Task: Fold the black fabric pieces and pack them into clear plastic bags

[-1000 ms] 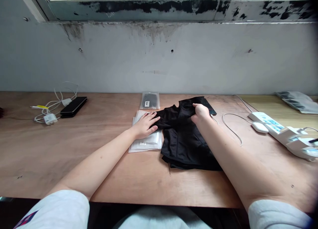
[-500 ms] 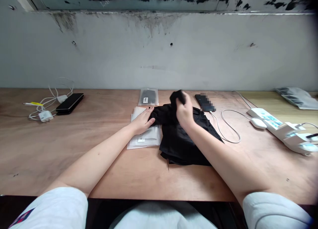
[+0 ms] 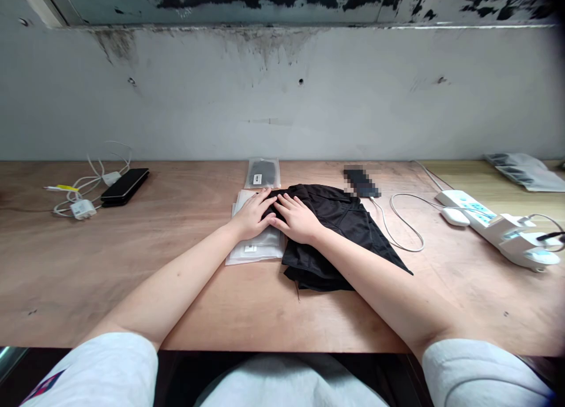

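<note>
Black cloth [image 3: 338, 215]: the part earlier lifted in the right hand is now down; one visible piece, layers uncountable, on the table mid-front, left end at the plastic bags.
Right hand [image 3: 300, 219]: has come down from above the cloth; palm down, fingers spread, gripping nothing.
Left hand [image 3: 252, 215]: open and flat across bags and cloth edge, thumb beside the right hand's.
Pressing: best done, in my judgement, with one palm anchoring while the other smooths outward, light and even, so creases leave without dragging the bags.
Plastic bags [image 3: 265, 252]: at least two, stacked under the left hand; full count hidden.
Labelled bag [image 3: 267, 172]: one, dark contents, behind the stack.
Phone [image 3: 362, 183]: one, blurred, behind the cloth, white cable [image 3: 419, 245] attached.
Power strip [image 3: 467, 208]: one, far right.
Black case [image 3: 125, 187]: one, far left, beside two white chargers [image 3: 83, 209].
Table [image 3: 198, 318]: one, wooden.
</note>
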Tool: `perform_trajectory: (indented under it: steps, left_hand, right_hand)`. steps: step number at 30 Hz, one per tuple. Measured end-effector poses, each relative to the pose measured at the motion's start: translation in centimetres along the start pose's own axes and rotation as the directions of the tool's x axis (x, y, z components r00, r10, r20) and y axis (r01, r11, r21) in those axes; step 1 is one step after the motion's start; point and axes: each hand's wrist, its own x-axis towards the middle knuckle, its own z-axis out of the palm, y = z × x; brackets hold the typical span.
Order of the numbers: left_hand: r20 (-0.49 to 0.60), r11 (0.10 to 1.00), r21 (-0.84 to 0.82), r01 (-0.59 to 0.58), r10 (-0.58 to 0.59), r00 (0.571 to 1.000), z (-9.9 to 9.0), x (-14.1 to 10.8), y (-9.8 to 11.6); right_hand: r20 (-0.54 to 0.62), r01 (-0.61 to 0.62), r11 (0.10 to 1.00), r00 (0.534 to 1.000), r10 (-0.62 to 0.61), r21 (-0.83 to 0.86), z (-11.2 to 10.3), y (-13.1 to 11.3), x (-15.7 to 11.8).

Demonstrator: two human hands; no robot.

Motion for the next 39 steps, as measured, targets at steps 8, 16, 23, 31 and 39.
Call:
perform_trajectory:
  steps: [8, 16, 23, 31, 39]
  left_hand:
    - [-0.031, 0.999, 0.026, 0.027, -0.026, 0.999, 0.3, 0.2, -0.3]
    - [-0.191, 0.988, 0.082, 0.127, -0.110, 0.975, -0.4, 0.4, 0.5]
    - [-0.144, 0.999, -0.004, 0.054, -0.054, 0.988, -0.5, 0.5, 0.1]
    - [-0.245, 0.983, 0.038, 0.178, -0.164, 0.956, 0.1, 0.5, -0.2]
    - [0.087, 0.993, 0.081, 0.085, -0.092, 0.992, 0.6, 0.2, -0.4]
  right_hand:
    - [-0.299, -0.468, 0.883, 0.838, 0.457, 0.038, -1.2, 3.1, 0.0]
    - [-0.094, -0.620, 0.781, 0.784, 0.614, -0.078, -1.2, 4.0, 0.5]
    - [-0.101, -0.522, 0.849, 0.843, 0.528, 0.081, -1.0, 4.5, 0.4]
    - [-0.177, -0.389, 0.792, 0.838, 0.516, 0.470, -0.5, 5.9, 0.7]
    - [0.217, -0.524, 0.310, 0.719, 0.660, 0.793, -3.0, 6.4, 1.2]
